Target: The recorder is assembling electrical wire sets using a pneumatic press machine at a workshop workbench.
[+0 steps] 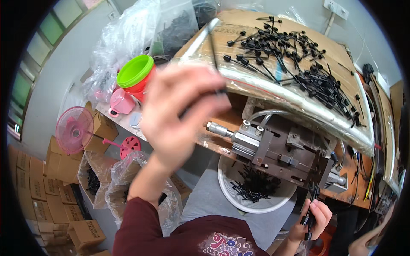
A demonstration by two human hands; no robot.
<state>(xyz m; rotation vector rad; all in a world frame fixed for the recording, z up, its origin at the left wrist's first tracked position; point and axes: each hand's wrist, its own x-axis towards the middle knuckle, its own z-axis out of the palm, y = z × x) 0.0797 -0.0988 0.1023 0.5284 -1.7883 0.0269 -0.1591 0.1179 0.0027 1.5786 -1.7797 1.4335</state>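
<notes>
My left hand (173, 109) is raised over the left end of the machine and smeared by motion. Its fingers close on a thin black rod-like part (213, 49) that points up toward the cardboard-covered board. At the lower right, my right hand (320, 215) grips a small bundle of black rod-like parts (311, 213) upright, just off the machine's front corner. Between the hands sits a metal clamping machine (286, 153) with air cylinders and clear tubes. Below it, a white basket (224, 186) on my lap holds a pile of short black parts (256, 185).
More black rods with knobbed ends (294, 55) lie scattered on a tilted cardboard board (209, 70) with a plastic-wrapped rim. To the left are a red and green bucket (136, 72), a pink cup (122, 101), a pink fan (74, 130), plastic-lined boxes (100, 164) and stacked cartons (38, 187).
</notes>
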